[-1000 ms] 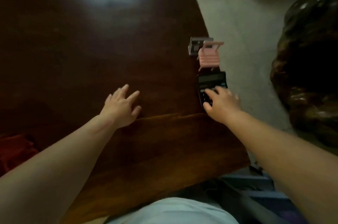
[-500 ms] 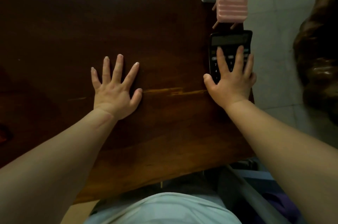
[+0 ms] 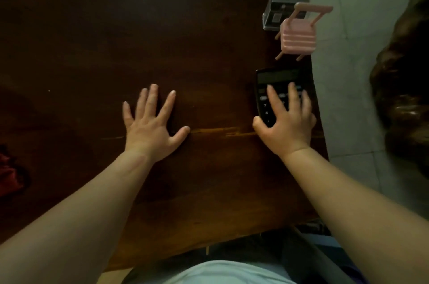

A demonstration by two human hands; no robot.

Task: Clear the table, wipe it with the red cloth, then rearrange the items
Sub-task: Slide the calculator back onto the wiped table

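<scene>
A dark wooden table [image 3: 92,51] fills the view. My left hand [image 3: 152,125] lies flat on it with fingers spread, holding nothing. My right hand [image 3: 287,121] rests palm down on a black calculator [image 3: 277,79] near the table's right edge, fingers spread over its keys, thumb at its left side. Beyond the calculator stands a small pink toy chair [image 3: 298,36], and behind that a clear plastic box [image 3: 276,13] with something dark inside. The red cloth [image 3: 10,174] lies bunched at the far left edge of the view.
Right of the table lies a pale tiled floor [image 3: 348,51] with a large dark brown shiny object [image 3: 404,88] on it. Below the table's near edge are my light shirt and some dark items.
My right hand went from curled over the calculator's near end to lying flat on its keys. My left hand flattened on the table. The view shifted over the right edge.
</scene>
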